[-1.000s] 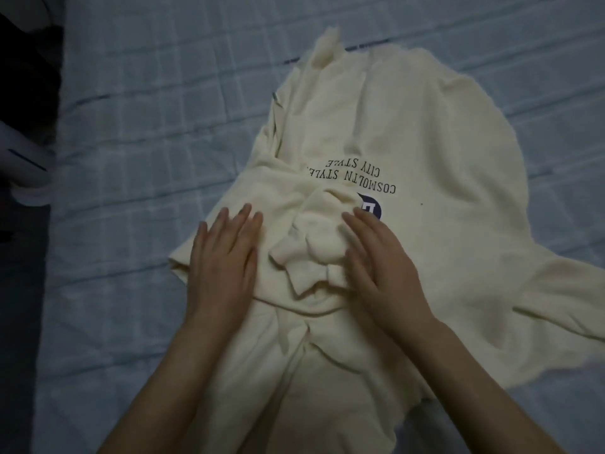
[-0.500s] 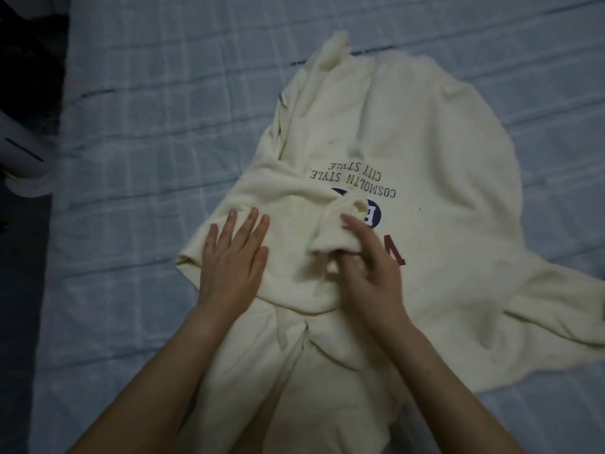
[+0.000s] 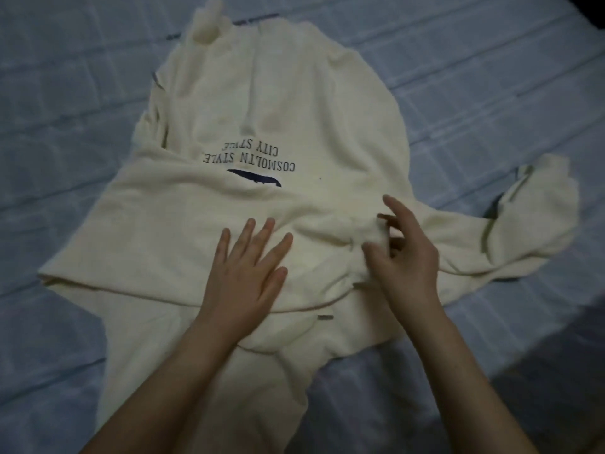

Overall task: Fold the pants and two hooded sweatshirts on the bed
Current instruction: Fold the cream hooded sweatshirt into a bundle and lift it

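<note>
A cream hooded sweatshirt (image 3: 294,103) with upside-down dark lettering lies spread on the bed. One sleeve (image 3: 170,231) is folded across the chest and covers most of the dark logo. My left hand (image 3: 248,270) presses flat on that sleeve, fingers spread. My right hand (image 3: 399,253) pinches the sleeve's cuff (image 3: 363,231) between thumb and fingers, just right of the left hand. The other sleeve (image 3: 530,217) trails off to the right. No pants or second sweatshirt are in view.
The bed (image 3: 82,103) has a pale blue checked cover that surrounds the sweatshirt on all sides. A dark area shows past the bed's edge at the top right corner (image 3: 589,8).
The bunched cuff has been drawn out to the right, so the sleeve now lies flatter across the chest. My left hand slid right and still presses flat. The view shifted right.
</note>
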{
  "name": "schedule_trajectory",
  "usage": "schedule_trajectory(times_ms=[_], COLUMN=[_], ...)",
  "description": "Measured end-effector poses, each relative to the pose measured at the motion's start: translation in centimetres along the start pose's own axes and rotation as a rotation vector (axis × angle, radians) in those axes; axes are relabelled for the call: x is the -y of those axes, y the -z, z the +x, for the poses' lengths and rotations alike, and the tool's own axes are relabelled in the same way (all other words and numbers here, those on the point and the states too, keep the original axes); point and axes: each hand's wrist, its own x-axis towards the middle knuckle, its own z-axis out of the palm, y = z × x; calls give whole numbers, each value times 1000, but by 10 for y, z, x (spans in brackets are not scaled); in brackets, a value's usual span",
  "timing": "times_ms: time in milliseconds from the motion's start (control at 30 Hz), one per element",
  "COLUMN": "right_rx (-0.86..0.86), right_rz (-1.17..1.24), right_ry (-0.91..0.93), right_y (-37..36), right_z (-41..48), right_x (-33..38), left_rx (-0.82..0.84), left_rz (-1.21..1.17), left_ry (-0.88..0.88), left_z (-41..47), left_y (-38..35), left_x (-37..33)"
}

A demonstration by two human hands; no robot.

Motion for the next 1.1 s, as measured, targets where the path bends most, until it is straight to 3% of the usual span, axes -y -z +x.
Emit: schedule_trajectory(times_ms=[100, 300, 400, 500, 633, 800, 1000, 1100], right_rx=[-131, -160, -181, -153, -109, 36, -102, -81], right_rz=[-8, -39, -20, -35, -6, 54, 113, 69], right_ry=[61, -182, -209, -235, -171, -82, -56, 41], right_y=[27, 43, 42, 39, 31, 44, 44, 25], right_z=[9, 6, -2, -10, -14, -16, -24, -31], right_x=[-22, -58, -58, -56, -52, -51, -20, 20], left_rx=[-19, 106, -5, -131, -41, -83, -42, 7], left_rz=[36, 102, 19, 108, 174, 207, 188, 4], left_ry=[-41, -42, -67, -118, -35, -68, -46, -25], left_z=[3, -2, 4, 21, 38, 40, 40, 39], left_y=[2, -6, 3, 6, -13, -31, -23, -1], left_x=[-3, -16, -11, -3, 13, 21, 15, 14])
